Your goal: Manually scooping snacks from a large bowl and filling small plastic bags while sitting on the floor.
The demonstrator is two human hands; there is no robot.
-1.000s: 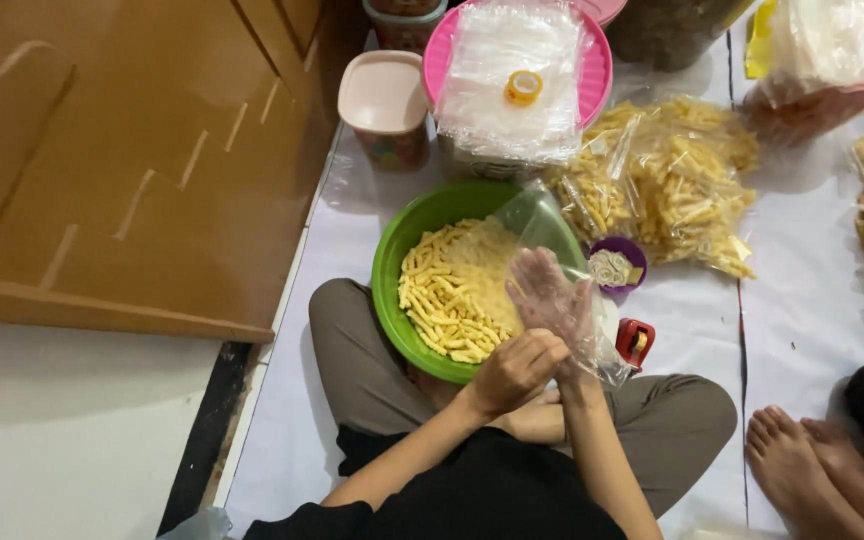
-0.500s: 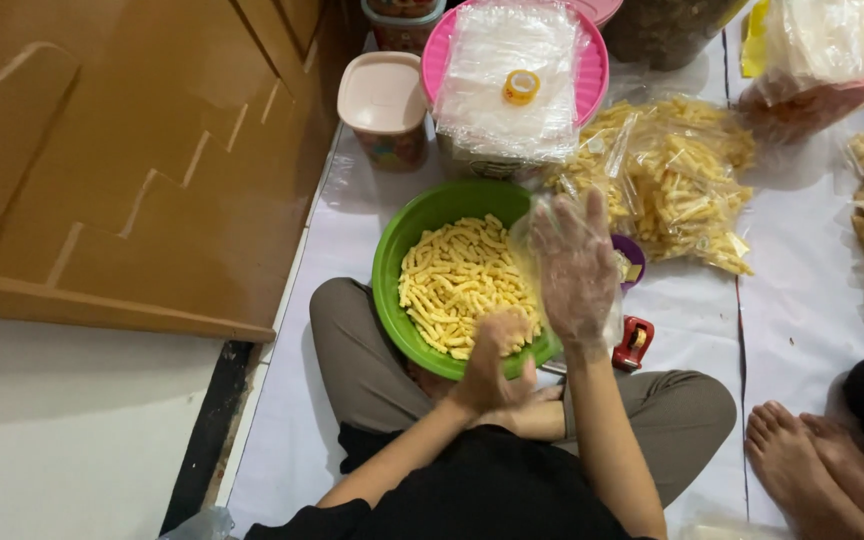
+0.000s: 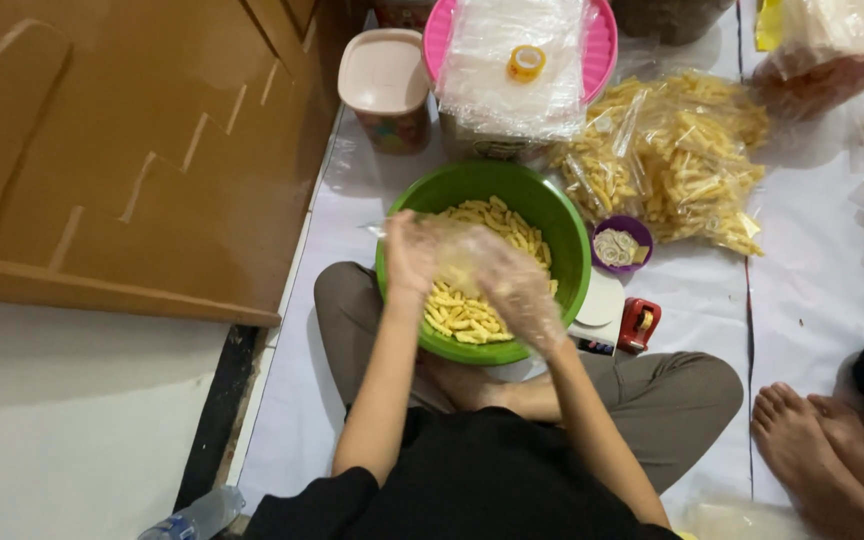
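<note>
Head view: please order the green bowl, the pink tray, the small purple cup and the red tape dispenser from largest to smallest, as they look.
1. green bowl
2. pink tray, partly cut off, so unsure
3. small purple cup
4. red tape dispenser, close to the cup

Black short-sleeved top, grey-brown trousers, bare feet; a clear plastic glove covers the right hand [image 3: 512, 285].

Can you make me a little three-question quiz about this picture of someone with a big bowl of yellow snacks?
1. True or false: the round green plastic bowl holds yellow stick snacks.
2. What covers the right hand? A) a clear plastic glove B) a red mitten
3. Which colour is the small round cup beside the bowl?

Key:
1. True.
2. A. The left hand is bare and holds a clear plastic bag.
3. Purple.
</note>
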